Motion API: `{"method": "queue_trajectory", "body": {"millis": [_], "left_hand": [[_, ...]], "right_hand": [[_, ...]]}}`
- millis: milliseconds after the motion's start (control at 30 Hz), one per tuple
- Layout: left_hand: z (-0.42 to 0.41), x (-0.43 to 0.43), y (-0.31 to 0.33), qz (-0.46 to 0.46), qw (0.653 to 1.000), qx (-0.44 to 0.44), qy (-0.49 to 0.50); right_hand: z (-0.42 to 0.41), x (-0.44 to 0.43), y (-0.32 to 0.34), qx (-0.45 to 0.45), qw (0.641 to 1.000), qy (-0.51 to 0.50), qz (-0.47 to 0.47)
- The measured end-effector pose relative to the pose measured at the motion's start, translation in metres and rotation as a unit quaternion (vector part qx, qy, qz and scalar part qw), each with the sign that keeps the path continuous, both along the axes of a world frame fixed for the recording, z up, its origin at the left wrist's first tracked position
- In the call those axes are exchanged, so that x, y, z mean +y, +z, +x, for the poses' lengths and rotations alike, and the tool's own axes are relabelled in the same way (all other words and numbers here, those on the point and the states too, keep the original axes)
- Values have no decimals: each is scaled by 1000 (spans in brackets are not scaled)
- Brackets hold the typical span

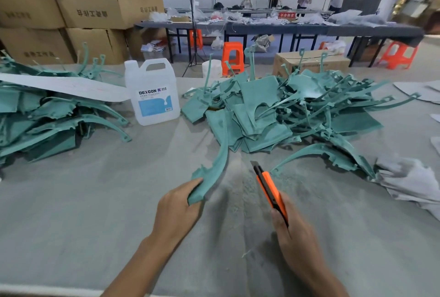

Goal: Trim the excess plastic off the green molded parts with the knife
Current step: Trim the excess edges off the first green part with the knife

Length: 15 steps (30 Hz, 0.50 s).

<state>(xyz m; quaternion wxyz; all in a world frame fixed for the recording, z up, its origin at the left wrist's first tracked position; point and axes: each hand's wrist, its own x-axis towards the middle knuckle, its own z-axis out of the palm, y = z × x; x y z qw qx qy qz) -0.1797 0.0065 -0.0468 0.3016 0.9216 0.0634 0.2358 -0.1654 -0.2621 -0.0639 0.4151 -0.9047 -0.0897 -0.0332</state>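
My left hand (176, 211) grips the near end of a curved green molded part (214, 165) that arcs away toward the big pile. My right hand (295, 237) holds an orange utility knife (269, 189), its short blade pointing away and up, a hand's width to the right of the part and not touching it. A large heap of green molded parts (285, 111) lies behind the hands. A second heap of green parts (47, 115) sits at the left. Fine green shavings (240, 192) dust the grey table between the hands.
A translucent DEXCON jug (152, 92) stands between the two heaps. A long white strip (64, 87) lies over the left heap. Grey-white sheets (409, 177) lie at the right. Cardboard boxes (90, 6) stack at the back left; orange stools, tables and people are farther off.
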Motion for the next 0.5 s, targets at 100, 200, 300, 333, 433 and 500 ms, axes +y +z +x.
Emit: {"method": "queue_trajectory", "body": {"millis": [100, 200, 300, 333, 433, 500], "left_hand": [[-1, -1, 0, -71, 997, -14, -13], [0, 0, 0, -104, 994, -7, -18], [4, 7, 1, -110, 994, 21, -18], [6, 10, 1, -112, 993, 35, -22], [10, 16, 1, -107, 990, 81, -33], [11, 16, 2, -95, 989, 106, -35]], "right_hand": [[1, -2, 0, -7, 1000, 11, 14], [0, -1, 3, -17, 999, 15, 38], [-3, 2, 8, -17, 997, 33, 63], [-5, 4, 11, -13, 996, 47, 74], [-10, 14, 21, 3, 990, 101, 101], [-12, 23, 27, 19, 985, 126, 118]]}}
